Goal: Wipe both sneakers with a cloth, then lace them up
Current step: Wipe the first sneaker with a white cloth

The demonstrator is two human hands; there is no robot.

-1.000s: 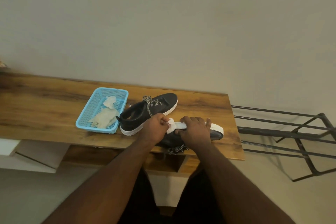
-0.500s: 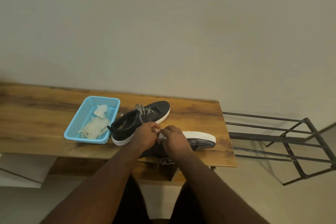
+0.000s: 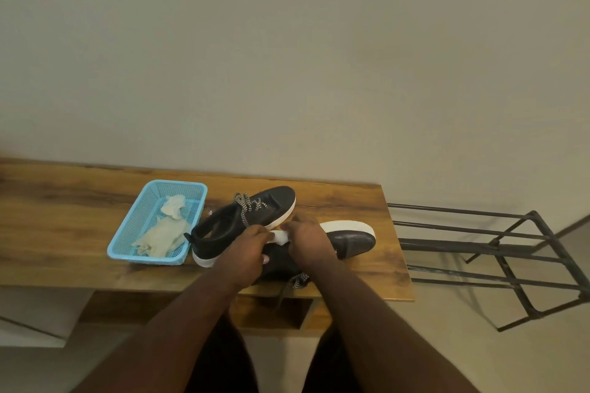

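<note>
— Sneakers: where are they?

— Both on the table [image 3: 351, 201]. The near sneaker [image 3: 348, 241] lies tipped on its side under my hands, toe to the right; the far sneaker [image 3: 245, 223] stands just behind it, beside the blue basket [image 3: 127, 233].

— And your hands?

— Both arms reach forward, wrists close together. My left hand [image 3: 245, 252] curls on the near sneaker's heel end. My right hand [image 3: 308, 242], knuckles up, grips the white cloth [image 3: 280, 237] against that sneaker. More rags [image 3: 162, 234] lie in the basket.
</note>
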